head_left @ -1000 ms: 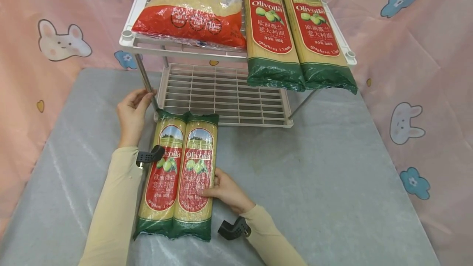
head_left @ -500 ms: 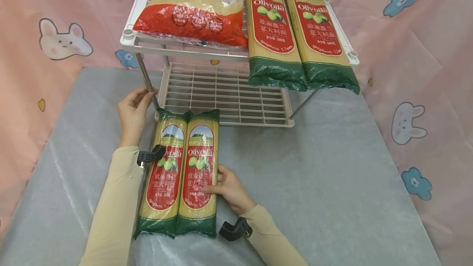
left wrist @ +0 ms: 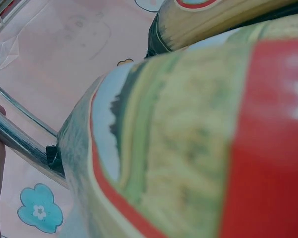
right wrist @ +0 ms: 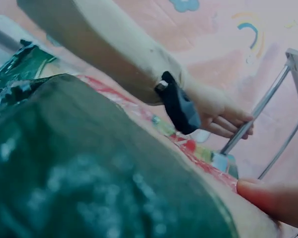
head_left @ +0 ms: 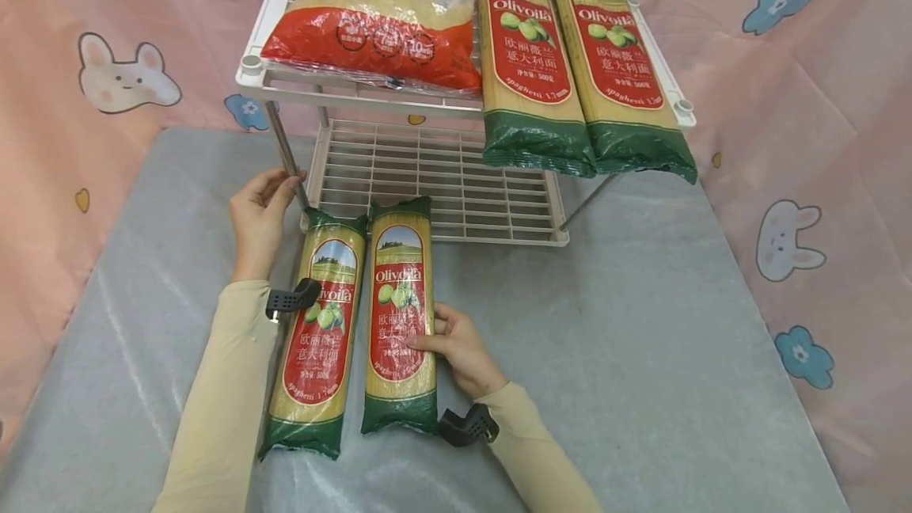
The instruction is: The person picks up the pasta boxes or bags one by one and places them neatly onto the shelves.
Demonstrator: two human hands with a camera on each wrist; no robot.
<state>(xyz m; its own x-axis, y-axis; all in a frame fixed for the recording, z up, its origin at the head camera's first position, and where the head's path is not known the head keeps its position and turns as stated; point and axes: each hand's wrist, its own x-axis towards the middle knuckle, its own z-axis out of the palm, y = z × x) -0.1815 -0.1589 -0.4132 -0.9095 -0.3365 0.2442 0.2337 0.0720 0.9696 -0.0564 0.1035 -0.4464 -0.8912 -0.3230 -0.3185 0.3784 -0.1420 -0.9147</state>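
Note:
My left hand pinches the front left metal post of a white two-tier rack. In the head view my right hand holds a spaghetti pack by its right side, thumb on the red label and the other fingers mostly hidden. Its green top end overlaps the front edge of the lower shelf. Just left of it, a second spaghetti package lies on the table, partly covered by the left wrist camera. The right wrist view shows my right thumb against the held pack.
On the upper shelf lie a red and clear bag of yellowish pasta and two more spaghetti packs, one in the middle and one at the right, overhanging its front edge. Grey cloth covers the table; a pink patterned curtain surrounds it.
My right hand has moved its spaghetti pack up and to the right, opening a gap from the pack beside it. The left hand stays on the post.

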